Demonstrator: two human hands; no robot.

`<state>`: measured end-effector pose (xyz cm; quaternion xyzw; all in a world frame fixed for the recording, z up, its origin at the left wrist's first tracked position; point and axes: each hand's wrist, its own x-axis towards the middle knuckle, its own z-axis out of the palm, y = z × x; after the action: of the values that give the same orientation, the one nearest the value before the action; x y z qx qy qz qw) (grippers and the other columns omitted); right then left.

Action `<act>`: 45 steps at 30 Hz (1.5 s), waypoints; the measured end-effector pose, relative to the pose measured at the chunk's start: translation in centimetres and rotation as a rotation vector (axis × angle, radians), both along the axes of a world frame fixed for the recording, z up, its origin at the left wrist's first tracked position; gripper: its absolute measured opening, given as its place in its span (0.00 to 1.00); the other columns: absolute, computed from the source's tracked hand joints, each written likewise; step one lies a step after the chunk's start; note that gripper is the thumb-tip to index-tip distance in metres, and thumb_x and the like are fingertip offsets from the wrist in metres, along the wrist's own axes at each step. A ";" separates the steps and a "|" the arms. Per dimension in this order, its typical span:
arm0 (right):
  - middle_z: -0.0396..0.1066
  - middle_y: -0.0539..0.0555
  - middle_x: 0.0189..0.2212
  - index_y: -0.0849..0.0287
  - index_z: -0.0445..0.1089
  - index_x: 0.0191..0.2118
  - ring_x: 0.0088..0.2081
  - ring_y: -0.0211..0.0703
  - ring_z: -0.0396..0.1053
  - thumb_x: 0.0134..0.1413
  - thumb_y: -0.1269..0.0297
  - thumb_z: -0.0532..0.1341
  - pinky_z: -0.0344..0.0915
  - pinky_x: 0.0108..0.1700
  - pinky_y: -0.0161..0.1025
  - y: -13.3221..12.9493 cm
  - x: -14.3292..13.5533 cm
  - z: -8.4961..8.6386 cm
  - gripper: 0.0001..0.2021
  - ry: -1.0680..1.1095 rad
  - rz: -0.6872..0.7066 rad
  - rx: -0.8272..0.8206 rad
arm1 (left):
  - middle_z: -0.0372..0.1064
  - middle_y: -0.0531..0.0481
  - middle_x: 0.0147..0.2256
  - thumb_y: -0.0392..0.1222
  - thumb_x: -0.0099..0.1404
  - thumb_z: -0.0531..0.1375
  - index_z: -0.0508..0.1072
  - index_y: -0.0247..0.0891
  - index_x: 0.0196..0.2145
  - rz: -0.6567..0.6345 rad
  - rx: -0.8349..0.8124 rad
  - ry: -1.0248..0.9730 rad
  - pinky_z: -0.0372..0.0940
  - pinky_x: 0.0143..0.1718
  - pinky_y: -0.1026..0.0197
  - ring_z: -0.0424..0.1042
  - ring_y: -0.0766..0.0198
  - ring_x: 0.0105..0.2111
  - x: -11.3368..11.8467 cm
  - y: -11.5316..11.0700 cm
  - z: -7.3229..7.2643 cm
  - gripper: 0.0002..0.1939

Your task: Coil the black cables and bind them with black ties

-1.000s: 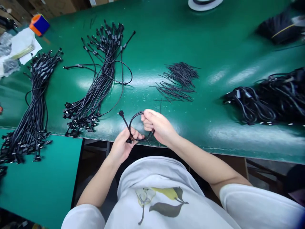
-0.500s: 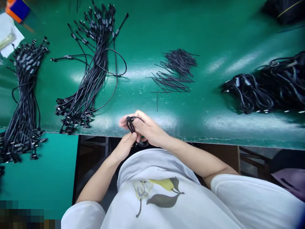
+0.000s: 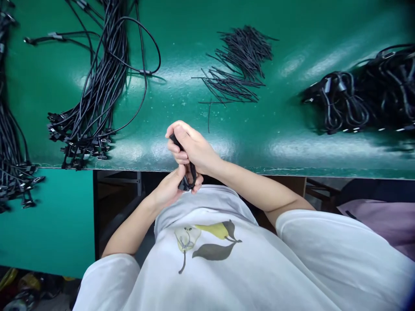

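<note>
left hand (image 3: 168, 188) and right hand (image 3: 196, 149) are closed around a bunched black cable (image 3: 193, 172); probably light, springy, best pinched mid-length.

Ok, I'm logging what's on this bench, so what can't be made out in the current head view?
In the head view:
- Held cable: partly hidden by the left hand and right hand.
- Far-left bundle: cut off by the left edge.
- Neighbouring bundle: upper end cut off by the top edge.
- Coiled cables: cut off by the right edge.
- Thin black strips: overlap, too fine to count.
</note>
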<state>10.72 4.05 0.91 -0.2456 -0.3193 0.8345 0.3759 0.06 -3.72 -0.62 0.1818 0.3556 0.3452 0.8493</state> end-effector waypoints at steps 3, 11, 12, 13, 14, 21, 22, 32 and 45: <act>0.53 0.40 0.21 0.57 0.57 0.38 0.17 0.23 0.44 0.65 0.46 0.53 0.44 0.17 0.22 0.3 0.2 -0.3 0.17 0.011 0.015 0.051 | 0.68 0.48 0.28 0.61 0.60 0.62 0.72 0.33 0.35 -0.007 -0.045 -0.038 0.63 0.30 0.61 0.68 0.63 0.27 0.0 0.0 0.2 0.25; 0.54 0.39 0.21 0.55 0.55 0.38 0.15 0.22 0.43 0.61 0.37 0.50 0.44 0.15 0.21 1.0 0.8 -0.2 0.23 0.057 0.111 0.055 | 0.70 0.45 0.28 0.63 0.63 0.57 0.75 0.34 0.41 -0.065 -0.127 -0.186 0.60 0.27 0.60 0.65 0.63 0.25 -0.2 0.2 0.0 0.26; 0.54 0.39 0.21 0.55 0.54 0.38 0.15 0.22 0.44 0.60 0.37 0.50 0.44 0.15 0.21 0.9 0.8 -0.2 0.23 0.066 0.121 0.055 | 0.69 0.46 0.28 0.63 0.62 0.58 0.76 0.34 0.40 -0.069 -0.129 -0.216 0.62 0.29 0.59 0.66 0.62 0.26 0.1 0.1 0.0 0.27; 0.54 0.39 0.21 0.55 0.54 0.38 0.15 0.22 0.44 0.60 0.36 0.50 0.45 0.15 0.21 0.9 0.7 -0.2 0.24 0.075 0.126 0.059 | 0.68 0.46 0.28 0.63 0.61 0.60 0.76 0.34 0.39 -0.065 -0.138 -0.244 0.64 0.32 0.58 0.67 0.62 0.27 0.3 0.1 0.1 0.27; 0.53 0.39 0.21 0.55 0.54 0.38 0.15 0.22 0.44 0.60 0.36 0.50 0.45 0.15 0.21 0.8 0.7 -0.3 0.23 0.081 0.126 0.066 | 0.67 0.47 0.28 0.63 0.59 0.62 0.76 0.34 0.38 -0.050 -0.157 -0.265 0.66 0.35 0.56 0.68 0.61 0.29 0.6 0.1 0.3 0.26; 0.55 0.41 0.24 0.56 0.55 0.39 0.19 0.26 0.53 0.66 0.43 0.48 0.60 0.23 0.26 1.8 1.3 -1.7 0.19 -0.137 0.017 0.259 | 0.51 0.58 0.22 0.43 0.65 0.62 0.71 0.34 0.31 0.214 -0.210 -0.191 0.65 0.30 0.65 0.57 0.72 0.21 1.8 0.3 0.4 0.10; 0.58 0.44 0.26 0.56 0.57 0.40 0.23 0.28 0.59 0.66 0.45 0.48 0.64 0.28 0.29 1.9 1.7 -1.9 0.18 -0.235 -0.041 0.344 | 0.51 0.58 0.22 0.42 0.66 0.61 0.70 0.34 0.30 0.263 -0.187 -0.141 0.65 0.30 0.66 0.57 0.72 0.21 1.7 0.5 0.2 0.10; 0.70 0.58 0.39 0.63 0.69 0.47 0.38 0.43 0.67 0.66 0.60 0.54 0.64 0.39 0.40 -2.9 2.6 -3.7 0.13 -1.081 -0.110 1.548 | 0.66 0.53 0.34 0.44 0.72 0.52 0.70 0.39 0.33 0.715 0.011 0.030 0.63 0.56 0.58 0.71 0.66 0.43 -0.1 2.8 -0.3 0.12; 0.66 0.43 0.21 0.58 0.55 0.49 0.21 0.35 0.68 0.69 0.64 0.46 0.64 0.29 0.32 -2.4 1.8 -0.8 0.08 -0.838 0.223 0.663 | 0.65 0.54 0.31 0.51 0.68 0.58 0.70 0.40 0.36 0.649 0.075 0.257 0.64 0.25 0.67 0.65 0.70 0.25 -0.1 2.9 0.8 0.11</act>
<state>12.51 1.62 0.13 -0.3902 -0.7118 0.5547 0.1828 -0.05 -0.85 0.21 0.1325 0.4860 0.5843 0.6363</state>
